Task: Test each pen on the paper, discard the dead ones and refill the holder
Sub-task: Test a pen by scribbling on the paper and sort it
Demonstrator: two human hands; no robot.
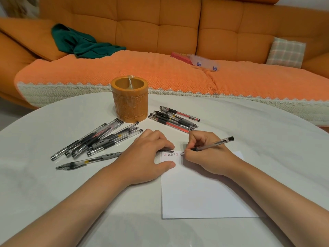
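Fingers (193, 139) of my right hand (204, 155) pinch a clear pen (213, 143), its tip on the paper's (204, 193) top edge beside the written marks (170, 154), barrel slanting up-right. My left hand (147, 155) presses flat on the paper's top-left corner. The loose pile (99, 139) lies left of it, barrels angled toward the holder (129, 102) at the surface's (53, 193) far edge.

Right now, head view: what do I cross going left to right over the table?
Order: left pen pile → pen holder → right pen pile → right hand gripping the test pen. Skipped left hand and paper: they overlap others.
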